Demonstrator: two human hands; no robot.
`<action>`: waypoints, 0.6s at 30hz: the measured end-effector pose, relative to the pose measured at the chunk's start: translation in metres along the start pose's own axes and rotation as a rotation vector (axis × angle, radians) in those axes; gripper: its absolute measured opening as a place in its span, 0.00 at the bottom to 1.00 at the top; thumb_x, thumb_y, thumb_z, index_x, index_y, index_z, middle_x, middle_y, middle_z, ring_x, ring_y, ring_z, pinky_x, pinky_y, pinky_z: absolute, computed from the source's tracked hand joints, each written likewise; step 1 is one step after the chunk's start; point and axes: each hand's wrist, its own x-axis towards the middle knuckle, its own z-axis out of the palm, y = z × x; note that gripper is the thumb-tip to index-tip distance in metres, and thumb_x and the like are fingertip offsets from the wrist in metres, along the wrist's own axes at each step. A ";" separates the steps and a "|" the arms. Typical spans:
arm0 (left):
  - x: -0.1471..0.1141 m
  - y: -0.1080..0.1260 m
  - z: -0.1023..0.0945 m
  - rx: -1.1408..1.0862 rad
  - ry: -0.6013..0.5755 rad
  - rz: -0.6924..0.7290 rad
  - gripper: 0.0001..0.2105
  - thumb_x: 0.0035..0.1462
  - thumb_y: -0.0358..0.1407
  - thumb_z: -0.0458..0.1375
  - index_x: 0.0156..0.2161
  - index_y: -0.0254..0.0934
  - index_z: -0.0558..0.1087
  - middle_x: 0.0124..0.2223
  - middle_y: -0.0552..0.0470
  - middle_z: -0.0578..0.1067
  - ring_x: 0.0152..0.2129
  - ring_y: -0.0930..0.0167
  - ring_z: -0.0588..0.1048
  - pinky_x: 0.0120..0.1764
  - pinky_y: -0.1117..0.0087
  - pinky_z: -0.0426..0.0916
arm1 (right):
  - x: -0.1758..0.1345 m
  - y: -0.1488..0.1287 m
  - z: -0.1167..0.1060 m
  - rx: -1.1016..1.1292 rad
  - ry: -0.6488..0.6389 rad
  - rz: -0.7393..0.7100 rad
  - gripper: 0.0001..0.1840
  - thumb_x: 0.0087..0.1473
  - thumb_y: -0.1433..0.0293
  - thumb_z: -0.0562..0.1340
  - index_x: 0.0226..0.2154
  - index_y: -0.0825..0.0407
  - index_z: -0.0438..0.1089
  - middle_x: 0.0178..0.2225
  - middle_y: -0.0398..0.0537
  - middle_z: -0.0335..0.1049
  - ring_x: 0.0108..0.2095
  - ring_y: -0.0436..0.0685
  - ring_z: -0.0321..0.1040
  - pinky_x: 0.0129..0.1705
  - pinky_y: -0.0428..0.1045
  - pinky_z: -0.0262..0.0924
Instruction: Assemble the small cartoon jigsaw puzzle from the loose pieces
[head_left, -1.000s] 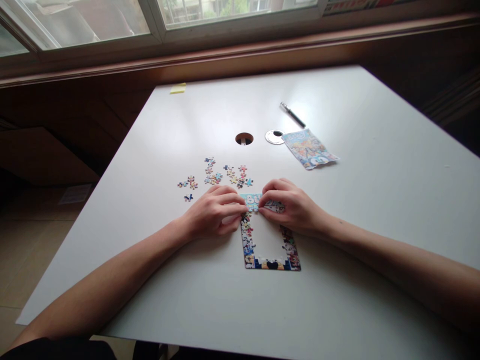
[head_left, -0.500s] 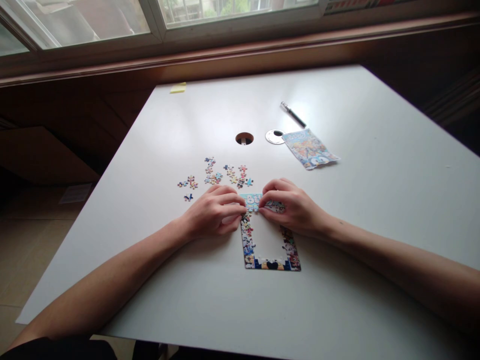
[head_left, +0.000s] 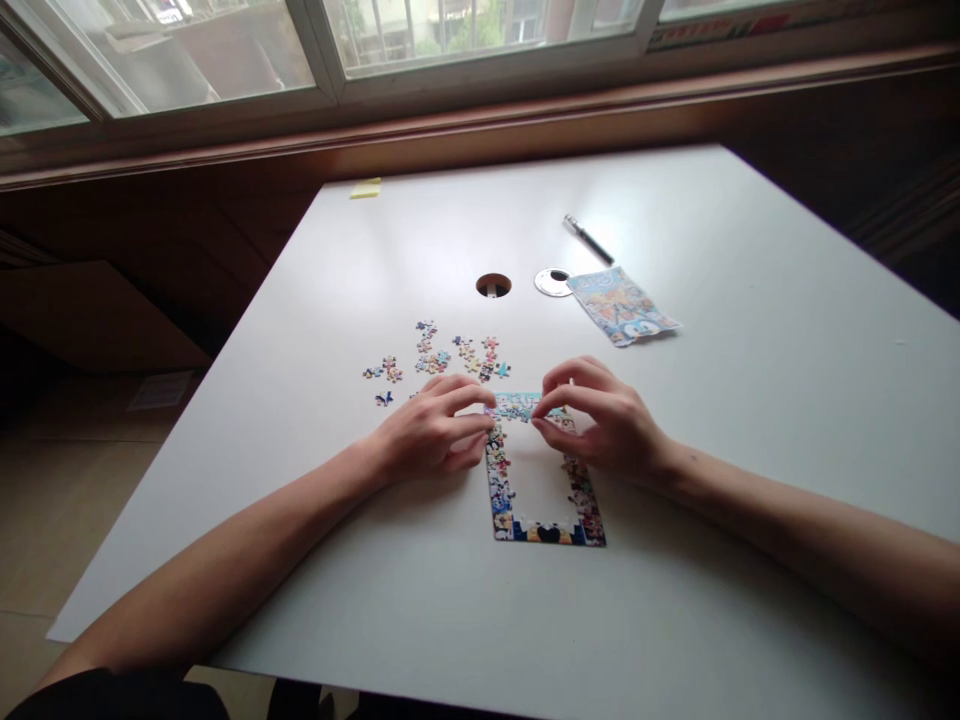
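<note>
Puzzle border on table, toward near edge. Left hand at border's far-left corner, fingertips parted; right hand's nearly meet along far side; hold unclear. Probably light, stiff, weak-jointed: press outer edges.

The single view looks out from a camera worn on the person's head, above the near side of the smooth white worktop, facing forward and down. It stands back enough to take in most of that surface, cropping its near right corner, with both bare hands mid-frame. The top edge reaches the pale-framed glass window; the narrow brown ledge below it slants up rightward.
</note>
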 end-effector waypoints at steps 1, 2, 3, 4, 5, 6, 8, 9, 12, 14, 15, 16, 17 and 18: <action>0.001 0.002 0.000 -0.047 0.016 -0.006 0.09 0.56 0.29 0.59 0.43 0.39 0.75 0.46 0.47 0.77 0.46 0.65 0.73 0.49 0.59 0.70 | 0.000 -0.001 -0.001 -0.009 0.019 -0.006 0.06 0.51 0.75 0.66 0.31 0.47 0.73 0.34 0.49 0.69 0.36 0.57 0.65 0.37 0.54 0.65; 0.003 0.004 -0.001 -0.113 0.028 -0.014 0.11 0.56 0.29 0.59 0.45 0.39 0.75 0.46 0.47 0.78 0.45 0.65 0.73 0.49 0.59 0.71 | 0.000 -0.003 -0.001 -0.018 0.040 -0.013 0.06 0.51 0.75 0.66 0.32 0.47 0.73 0.34 0.49 0.69 0.36 0.57 0.65 0.37 0.54 0.65; 0.004 0.008 -0.002 -0.194 0.033 -0.029 0.13 0.56 0.29 0.58 0.48 0.39 0.74 0.46 0.47 0.78 0.44 0.66 0.74 0.48 0.59 0.72 | -0.001 -0.004 -0.002 -0.029 0.060 -0.020 0.07 0.51 0.75 0.67 0.32 0.47 0.73 0.35 0.49 0.69 0.35 0.57 0.66 0.37 0.55 0.65; 0.006 0.012 -0.003 -0.280 0.034 -0.051 0.17 0.57 0.29 0.58 0.51 0.39 0.72 0.46 0.46 0.78 0.43 0.66 0.75 0.48 0.60 0.73 | -0.002 -0.006 -0.002 -0.039 0.075 -0.031 0.07 0.51 0.75 0.67 0.32 0.47 0.72 0.35 0.49 0.69 0.35 0.57 0.66 0.37 0.55 0.65; 0.009 0.017 -0.004 -0.361 0.032 -0.077 0.19 0.57 0.29 0.57 0.55 0.39 0.71 0.47 0.46 0.78 0.43 0.67 0.76 0.47 0.60 0.74 | -0.003 -0.007 -0.002 -0.047 0.086 -0.046 0.08 0.50 0.75 0.67 0.32 0.46 0.72 0.35 0.49 0.69 0.35 0.58 0.66 0.37 0.55 0.65; 0.011 0.022 -0.005 -0.428 0.033 -0.106 0.21 0.58 0.29 0.57 0.57 0.39 0.69 0.49 0.45 0.78 0.44 0.67 0.77 0.47 0.61 0.74 | -0.004 -0.009 -0.002 -0.053 0.088 -0.066 0.09 0.50 0.75 0.68 0.33 0.46 0.72 0.34 0.49 0.69 0.35 0.58 0.65 0.37 0.55 0.65; 0.014 0.031 -0.006 -0.516 0.049 -0.170 0.20 0.59 0.30 0.58 0.57 0.38 0.70 0.49 0.44 0.79 0.42 0.68 0.78 0.46 0.63 0.75 | -0.006 -0.012 -0.001 -0.052 0.068 -0.108 0.10 0.50 0.76 0.68 0.34 0.46 0.72 0.35 0.49 0.70 0.36 0.58 0.65 0.37 0.55 0.65; 0.015 0.035 -0.007 -0.547 0.069 -0.208 0.17 0.60 0.30 0.58 0.55 0.37 0.72 0.47 0.44 0.80 0.40 0.68 0.79 0.44 0.65 0.76 | -0.007 -0.014 -0.001 -0.045 0.048 -0.125 0.11 0.50 0.76 0.68 0.36 0.46 0.72 0.35 0.49 0.70 0.36 0.58 0.65 0.38 0.55 0.65; 0.016 0.039 -0.006 -0.646 0.110 -0.362 0.09 0.62 0.32 0.59 0.45 0.34 0.76 0.39 0.44 0.80 0.35 0.70 0.79 0.39 0.68 0.76 | -0.007 -0.017 -0.001 -0.001 -0.003 -0.130 0.10 0.52 0.75 0.66 0.38 0.46 0.72 0.36 0.49 0.71 0.36 0.57 0.66 0.38 0.55 0.66; 0.014 0.040 -0.003 -0.738 0.110 -0.440 0.07 0.63 0.33 0.58 0.43 0.33 0.75 0.37 0.45 0.79 0.32 0.71 0.78 0.36 0.70 0.75 | -0.006 -0.018 -0.002 0.039 -0.003 -0.103 0.10 0.53 0.74 0.66 0.39 0.46 0.72 0.35 0.49 0.70 0.36 0.57 0.66 0.39 0.55 0.66; 0.013 0.039 -0.002 -0.797 0.109 -0.462 0.07 0.63 0.33 0.58 0.45 0.34 0.73 0.35 0.46 0.79 0.31 0.72 0.78 0.35 0.70 0.75 | -0.006 -0.018 -0.002 0.055 0.002 -0.088 0.11 0.54 0.74 0.65 0.40 0.46 0.72 0.35 0.49 0.70 0.36 0.57 0.66 0.39 0.55 0.66; 0.012 0.039 0.000 -0.855 0.113 -0.480 0.08 0.63 0.33 0.58 0.47 0.35 0.71 0.35 0.48 0.78 0.30 0.73 0.78 0.33 0.71 0.75 | -0.005 -0.018 -0.003 0.069 0.005 -0.078 0.11 0.54 0.74 0.65 0.41 0.46 0.72 0.36 0.49 0.70 0.37 0.57 0.67 0.39 0.55 0.66; 0.011 0.039 0.001 -0.905 0.118 -0.497 0.11 0.63 0.32 0.59 0.50 0.36 0.68 0.34 0.49 0.78 0.29 0.73 0.77 0.32 0.72 0.75 | -0.004 -0.018 -0.003 0.079 0.006 -0.073 0.12 0.55 0.74 0.65 0.43 0.46 0.71 0.36 0.49 0.70 0.37 0.57 0.67 0.39 0.55 0.67; 0.010 0.038 0.001 -0.941 0.115 -0.513 0.13 0.62 0.32 0.59 0.51 0.37 0.66 0.33 0.50 0.78 0.28 0.74 0.78 0.31 0.73 0.75 | -0.004 -0.018 -0.003 0.087 0.002 -0.071 0.13 0.55 0.74 0.65 0.44 0.46 0.71 0.36 0.49 0.70 0.37 0.57 0.67 0.39 0.54 0.67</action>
